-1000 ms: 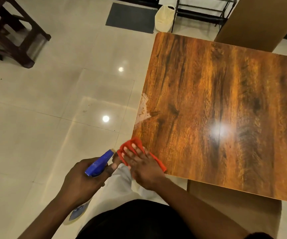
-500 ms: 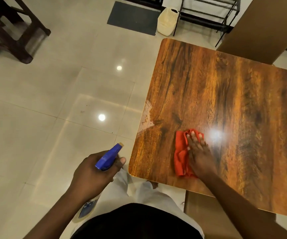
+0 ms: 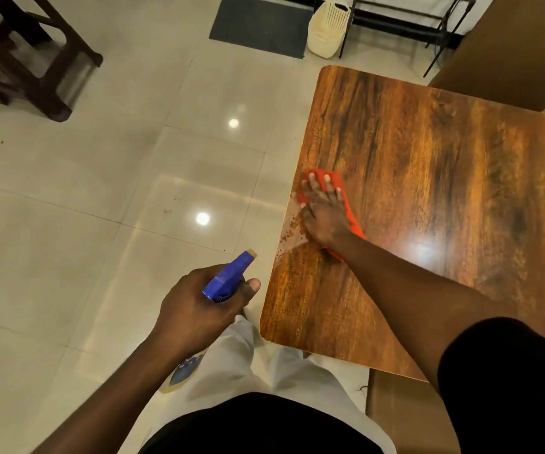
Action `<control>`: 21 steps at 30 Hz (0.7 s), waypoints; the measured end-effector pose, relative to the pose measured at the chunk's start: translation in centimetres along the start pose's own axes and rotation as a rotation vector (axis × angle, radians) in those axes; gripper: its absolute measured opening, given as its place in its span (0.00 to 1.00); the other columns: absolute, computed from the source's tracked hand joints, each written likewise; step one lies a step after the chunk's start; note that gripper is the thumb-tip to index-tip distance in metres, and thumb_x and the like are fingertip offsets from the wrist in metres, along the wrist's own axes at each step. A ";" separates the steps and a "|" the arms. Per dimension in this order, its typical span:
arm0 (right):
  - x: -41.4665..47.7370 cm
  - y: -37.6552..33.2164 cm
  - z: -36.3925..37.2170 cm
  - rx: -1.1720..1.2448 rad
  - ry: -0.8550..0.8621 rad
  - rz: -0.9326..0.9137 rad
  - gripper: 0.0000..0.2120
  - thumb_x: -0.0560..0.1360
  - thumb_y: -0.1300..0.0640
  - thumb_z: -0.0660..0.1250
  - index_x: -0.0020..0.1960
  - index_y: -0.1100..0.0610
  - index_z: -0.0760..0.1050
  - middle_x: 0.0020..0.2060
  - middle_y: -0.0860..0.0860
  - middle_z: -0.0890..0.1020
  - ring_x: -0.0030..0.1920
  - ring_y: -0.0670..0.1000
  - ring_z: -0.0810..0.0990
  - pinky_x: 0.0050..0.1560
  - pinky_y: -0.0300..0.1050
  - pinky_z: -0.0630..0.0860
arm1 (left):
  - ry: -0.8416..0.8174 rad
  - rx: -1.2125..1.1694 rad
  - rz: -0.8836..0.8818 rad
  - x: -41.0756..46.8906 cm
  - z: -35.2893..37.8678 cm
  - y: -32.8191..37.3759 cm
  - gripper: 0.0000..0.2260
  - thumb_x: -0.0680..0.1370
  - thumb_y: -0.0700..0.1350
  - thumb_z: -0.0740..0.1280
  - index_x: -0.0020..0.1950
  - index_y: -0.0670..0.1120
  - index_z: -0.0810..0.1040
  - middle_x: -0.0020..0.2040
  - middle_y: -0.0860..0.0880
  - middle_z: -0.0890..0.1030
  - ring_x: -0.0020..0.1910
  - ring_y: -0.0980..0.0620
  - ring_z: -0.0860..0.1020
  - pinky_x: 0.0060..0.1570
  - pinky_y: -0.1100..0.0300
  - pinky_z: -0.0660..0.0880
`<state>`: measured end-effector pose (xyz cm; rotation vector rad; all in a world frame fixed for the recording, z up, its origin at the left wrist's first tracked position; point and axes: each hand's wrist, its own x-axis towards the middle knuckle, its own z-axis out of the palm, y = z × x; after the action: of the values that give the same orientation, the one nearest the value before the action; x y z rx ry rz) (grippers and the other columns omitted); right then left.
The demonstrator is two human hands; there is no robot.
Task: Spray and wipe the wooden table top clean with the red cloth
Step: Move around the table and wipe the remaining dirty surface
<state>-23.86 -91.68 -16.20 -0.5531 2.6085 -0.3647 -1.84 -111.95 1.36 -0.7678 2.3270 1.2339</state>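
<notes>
My right hand (image 3: 325, 209) lies flat, fingers spread, and presses the red cloth (image 3: 346, 204) on the wooden table top (image 3: 444, 178); it grasps nothing, it only pushes down. The cloth is at the left edge of the table, just beside a pale worn patch (image 3: 289, 226) with small brown specks. My left hand (image 3: 199, 306) is closed around the blue spray bottle (image 3: 226, 280) and holds it off the table, over the tiled floor (image 3: 100, 191), nozzle pointing away from me.

I judge the wiping is in progress at this edge. The risks I see: the cloth is very near the edge, so a stroke to the left can push it off the table. The patch looks like damaged surface, not dirt, so hard rubbing there may lift it more. If I squeeze the bottle now, the spray goes to the floor and makes the tiles slippery.
</notes>
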 end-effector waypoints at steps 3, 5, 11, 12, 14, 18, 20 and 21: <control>-0.3 -2.3 1.0 -0.100 -0.092 -0.212 0.31 0.90 0.49 0.52 0.89 0.49 0.42 0.88 0.49 0.41 0.86 0.55 0.33 0.86 0.58 0.34 | -0.012 0.020 -0.002 -0.2 -0.5 -0.3 0.25 0.74 0.74 0.68 0.47 0.52 0.83 0.44 0.47 0.90 0.44 0.42 0.88 0.58 0.40 0.85; -2.1 -3.8 2.7 -0.177 -0.141 -0.359 0.32 0.90 0.49 0.52 0.89 0.49 0.41 0.87 0.49 0.41 0.85 0.54 0.33 0.84 0.55 0.31 | -0.008 0.021 -0.012 -0.4 -0.9 -0.5 0.23 0.72 0.71 0.66 0.46 0.52 0.84 0.44 0.48 0.90 0.44 0.42 0.88 0.58 0.40 0.85; -13.0 -5.4 10.0 -0.178 -0.298 -0.618 0.39 0.87 0.48 0.61 0.88 0.46 0.40 0.87 0.47 0.41 0.86 0.51 0.35 0.85 0.57 0.37 | 0.032 -0.001 -0.043 -0.7 -1.9 -1.4 0.19 0.76 0.67 0.71 0.48 0.52 0.86 0.44 0.50 0.91 0.41 0.46 0.89 0.55 0.42 0.86; -14.9 -5.3 11.2 -0.168 -0.310 -0.663 0.39 0.87 0.49 0.62 0.88 0.47 0.41 0.88 0.47 0.43 0.87 0.50 0.36 0.85 0.58 0.39 | 0.031 -0.007 -0.023 -0.8 -1.8 -1.3 0.19 0.74 0.69 0.69 0.44 0.54 0.85 0.40 0.51 0.91 0.38 0.48 0.89 0.52 0.44 0.86; -17.8 -4.7 12.9 -0.179 -0.331 -0.784 0.36 0.87 0.50 0.60 0.89 0.48 0.45 0.88 0.48 0.46 0.87 0.50 0.37 0.86 0.58 0.42 | 0.022 -0.011 0.001 -1.1 -1.6 -1.1 0.19 0.71 0.71 0.67 0.40 0.57 0.84 0.38 0.54 0.90 0.36 0.51 0.88 0.48 0.48 0.86; -21.0 -1.1 12.5 -0.201 -0.374 -0.882 0.31 0.87 0.48 0.49 0.89 0.47 0.45 0.88 0.45 0.44 0.86 0.46 0.35 0.85 0.55 0.40 | -0.009 -0.019 0.039 -1.4 -0.6 -0.8 0.16 0.71 0.70 0.67 0.40 0.59 0.82 0.38 0.58 0.89 0.37 0.54 0.88 0.45 0.56 0.82; -22.2 1.6 11.3 -0.223 -0.371 -0.838 0.33 0.88 0.49 0.53 0.89 0.45 0.43 0.88 0.44 0.43 0.87 0.47 0.36 0.85 0.55 0.41 | -0.022 -0.035 0.036 -1.6 -0.1 -0.6 0.16 0.71 0.69 0.68 0.42 0.58 0.83 0.38 0.54 0.90 0.36 0.51 0.89 0.48 0.53 0.84; -23.0 3.1 10.7 -0.237 -0.362 -0.795 0.34 0.88 0.49 0.54 0.89 0.45 0.42 0.88 0.43 0.42 0.87 0.48 0.37 0.85 0.55 0.41 | -0.032 -0.041 0.030 -1.7 0.2 -0.3 0.17 0.71 0.68 0.68 0.44 0.56 0.83 0.39 0.51 0.90 0.36 0.49 0.89 0.50 0.51 0.85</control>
<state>-0.96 -80.61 -18.01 -1.5769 1.9953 -0.1631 -0.33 -111.46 2.00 -0.7244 2.3023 1.3004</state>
